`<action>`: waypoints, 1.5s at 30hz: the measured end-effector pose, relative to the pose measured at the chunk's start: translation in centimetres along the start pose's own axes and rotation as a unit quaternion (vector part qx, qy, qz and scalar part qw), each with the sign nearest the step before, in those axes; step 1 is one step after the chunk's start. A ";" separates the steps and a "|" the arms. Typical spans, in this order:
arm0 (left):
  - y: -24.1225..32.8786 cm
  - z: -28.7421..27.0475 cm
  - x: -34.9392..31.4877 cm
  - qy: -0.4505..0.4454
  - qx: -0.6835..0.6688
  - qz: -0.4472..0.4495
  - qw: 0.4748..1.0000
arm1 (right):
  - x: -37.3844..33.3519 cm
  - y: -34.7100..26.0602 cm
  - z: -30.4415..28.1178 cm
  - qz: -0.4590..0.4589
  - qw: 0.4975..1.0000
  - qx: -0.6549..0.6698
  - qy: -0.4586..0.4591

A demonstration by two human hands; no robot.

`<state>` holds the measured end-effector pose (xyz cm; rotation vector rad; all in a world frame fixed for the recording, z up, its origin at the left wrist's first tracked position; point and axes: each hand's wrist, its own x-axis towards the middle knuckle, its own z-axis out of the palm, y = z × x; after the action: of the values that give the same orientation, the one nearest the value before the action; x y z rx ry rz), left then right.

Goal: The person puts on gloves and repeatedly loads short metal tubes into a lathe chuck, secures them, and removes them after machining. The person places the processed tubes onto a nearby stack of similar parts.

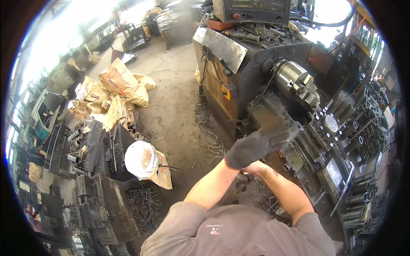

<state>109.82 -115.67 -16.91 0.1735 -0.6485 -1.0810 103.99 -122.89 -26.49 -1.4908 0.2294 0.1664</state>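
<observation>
A dark grey knit work glove covers my left hand (258,145). Its fingers stretch out toward the lathe's carriage and blur at the tips; nothing shows in them. My right hand (253,168) is bare and partly hidden behind the left wrist, close to the glove's cuff. From its closed fingers hangs a crumpled dark piece that looks like a second glove (243,182), in front of my shirt. Beyond the hands stands a lathe, its shiny chuck (294,77) gripping no visible workpiece. The tool turret (331,123) sits to the right of my hands.
A white-topped stool or bucket (141,160) with a paper bag against it stands to the left. Piled paper sacks (121,83) lie farther off. Metal chips (213,143) litter the floor. Metal tubes (356,198) are stacked at right; a worn machine (104,209) stands near left.
</observation>
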 end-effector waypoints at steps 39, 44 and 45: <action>-6.7 -14.0 -15.3 0.254 0.778 -0.335 0.467 | 0.3 11.1 -4.5 0.080 0.877 -0.471 -0.046; -6.2 -13.5 -15.6 0.273 0.738 -0.349 0.509 | 0.3 12.7 -3.1 0.304 0.941 -0.124 0.088; -6.1 -13.5 -15.7 0.276 0.728 -0.372 0.506 | 0.2 13.0 -3.1 0.248 0.946 -0.200 0.058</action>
<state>108.03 -107.43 -36.75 2.3980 -0.7334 -0.8522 100.79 -124.98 -39.30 -1.8239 0.7003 0.5570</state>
